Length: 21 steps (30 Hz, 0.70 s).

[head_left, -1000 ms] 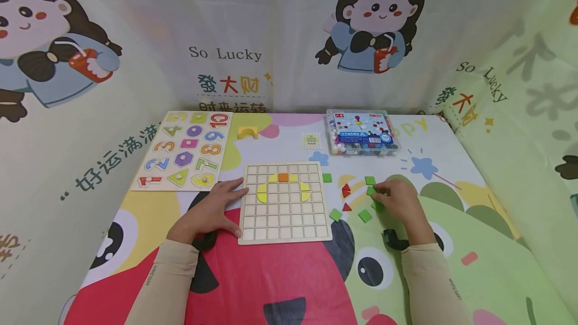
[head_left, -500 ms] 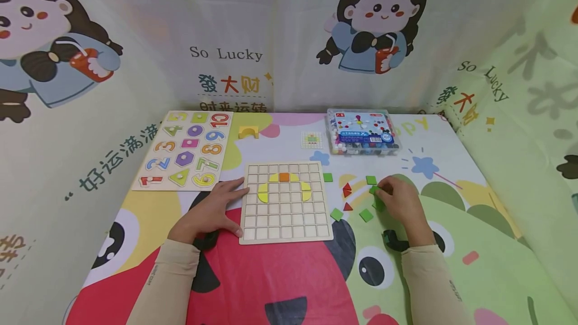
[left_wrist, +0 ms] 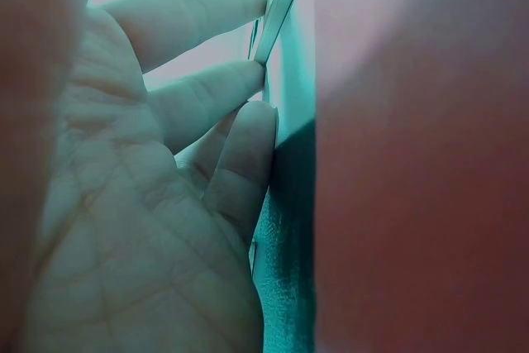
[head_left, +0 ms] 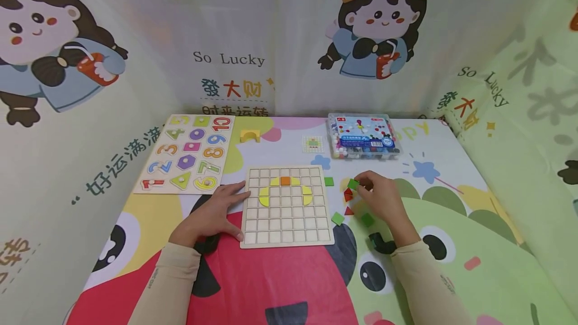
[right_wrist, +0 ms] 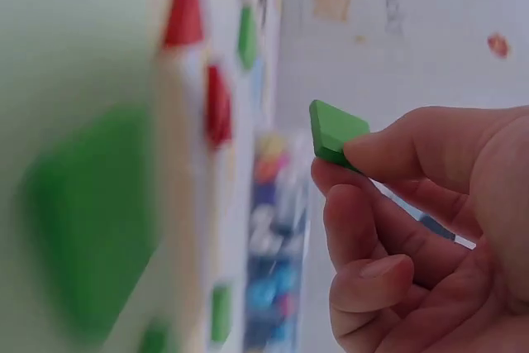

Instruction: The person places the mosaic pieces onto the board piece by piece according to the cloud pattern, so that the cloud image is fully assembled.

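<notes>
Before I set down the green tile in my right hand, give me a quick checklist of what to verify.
1. Tile grip: ok; the right hand pinches the green tile.
2. Board steadied: ok; the left hand has fingertips at the grid board's left edge.
3. Tile over the board: not ok; it is off to the right, by the red triangles.
4. Orange square placed: ok; it sits between two yellow pieces.
5. Printed card details: cannot tell; too small.
</notes>
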Available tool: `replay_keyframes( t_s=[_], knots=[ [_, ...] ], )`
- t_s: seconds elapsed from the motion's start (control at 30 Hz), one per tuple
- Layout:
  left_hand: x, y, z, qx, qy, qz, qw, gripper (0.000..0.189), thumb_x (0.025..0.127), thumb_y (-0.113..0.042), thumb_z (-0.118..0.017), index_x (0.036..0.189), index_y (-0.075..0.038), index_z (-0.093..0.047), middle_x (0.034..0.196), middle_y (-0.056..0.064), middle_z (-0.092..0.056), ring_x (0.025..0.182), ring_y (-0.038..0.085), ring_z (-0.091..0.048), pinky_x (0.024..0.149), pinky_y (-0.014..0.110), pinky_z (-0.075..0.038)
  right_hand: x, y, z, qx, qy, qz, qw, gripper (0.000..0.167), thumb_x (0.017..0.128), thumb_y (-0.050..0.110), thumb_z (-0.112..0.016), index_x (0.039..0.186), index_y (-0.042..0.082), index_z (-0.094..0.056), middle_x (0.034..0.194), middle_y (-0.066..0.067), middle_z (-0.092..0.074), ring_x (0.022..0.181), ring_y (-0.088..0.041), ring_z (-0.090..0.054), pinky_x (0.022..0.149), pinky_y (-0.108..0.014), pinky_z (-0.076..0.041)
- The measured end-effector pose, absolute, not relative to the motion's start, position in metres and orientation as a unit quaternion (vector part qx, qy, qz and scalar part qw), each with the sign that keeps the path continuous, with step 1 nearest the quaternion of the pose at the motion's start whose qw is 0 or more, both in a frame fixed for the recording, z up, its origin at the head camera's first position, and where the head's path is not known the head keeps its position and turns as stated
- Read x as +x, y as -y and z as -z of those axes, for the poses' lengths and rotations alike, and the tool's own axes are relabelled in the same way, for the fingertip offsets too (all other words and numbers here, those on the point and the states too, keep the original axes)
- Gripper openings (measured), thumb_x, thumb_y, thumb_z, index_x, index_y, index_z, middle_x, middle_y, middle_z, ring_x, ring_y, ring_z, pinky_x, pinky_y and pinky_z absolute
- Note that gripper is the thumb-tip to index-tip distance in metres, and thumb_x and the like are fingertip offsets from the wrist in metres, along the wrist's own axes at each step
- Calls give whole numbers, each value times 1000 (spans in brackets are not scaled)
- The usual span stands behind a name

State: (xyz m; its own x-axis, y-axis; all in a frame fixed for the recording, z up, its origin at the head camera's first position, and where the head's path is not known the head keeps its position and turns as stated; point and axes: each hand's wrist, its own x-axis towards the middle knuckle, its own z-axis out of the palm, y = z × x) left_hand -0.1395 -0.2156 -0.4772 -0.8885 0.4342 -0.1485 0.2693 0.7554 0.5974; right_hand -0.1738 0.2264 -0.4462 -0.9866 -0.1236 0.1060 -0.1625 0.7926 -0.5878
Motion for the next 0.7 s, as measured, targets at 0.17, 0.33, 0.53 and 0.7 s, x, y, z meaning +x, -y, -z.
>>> replay_keyframes(
  t_s=[0.17,0.33,0.53,0.7],
  knots=[
    [-139,215,478,192,-927,-292,138,112,67,-47,-99,161,-15,-47,173,14,-29,155,43,-27,103,53,-59,-184,-190,435,122,939,-320,22,17,98,8,-71,114,6,-77,96,-9,-79,80,-21,-65,68,-31,-51],
    [-138,215,479,191,-926,-294,139,113,66,-46,-99,161,-16,-46,173,13,-28,155,41,-27,103,52,-60,-194,-152,433,183,926,-329,-12,15,98,9,-74,111,10,-81,101,-6,-80,82,-17,-64,72,-31,-53],
    [-139,215,480,186,-926,-297,141,114,65,-46,-100,161,-18,-47,174,11,-28,156,40,-26,101,50,-60,-205,-111,436,216,918,-322,-80,13,100,12,-71,109,12,-80,96,-3,-76,84,-16,-61,78,-32,-54],
    [-139,216,479,185,-925,-299,142,114,65,-46,-100,161,-18,-47,174,10,-28,156,40,-25,101,50,-61,-210,-85,440,225,916,-314,-106,11,99,12,-70,106,13,-79,93,-2,-75,84,-15,-63,76,-32,-53]
  ],
)
